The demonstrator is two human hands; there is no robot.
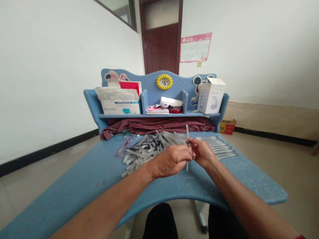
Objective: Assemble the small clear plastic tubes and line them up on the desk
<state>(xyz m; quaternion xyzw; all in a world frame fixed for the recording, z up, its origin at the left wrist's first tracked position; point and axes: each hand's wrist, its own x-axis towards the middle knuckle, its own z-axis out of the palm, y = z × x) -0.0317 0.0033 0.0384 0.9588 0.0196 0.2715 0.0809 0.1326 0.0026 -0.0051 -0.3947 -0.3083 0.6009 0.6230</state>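
Note:
A slim, whitish translucent stick point(187, 130) is held upright above the desk, its top and bottom ends sticking out past my fingers. My left hand point(172, 160) pinches it lower down, with the fingers curled in. Touching the left fingertips, my right hand point(203, 153) grips the stick higher up between thumb and fingers. Left of and behind the hands spreads a heap of slim translucent and black plastic pieces point(142, 152). To the right, several thin grey and dark sticks point(224, 152) lie side by side in a row.
The blue desk point(99, 169) has a curved front edge. A checked red cloth point(154, 125) lies below its shelf point(119, 116). On the shelf are a mask box point(119, 107), a white box point(211, 98) and small items around a red round case point(175, 110).

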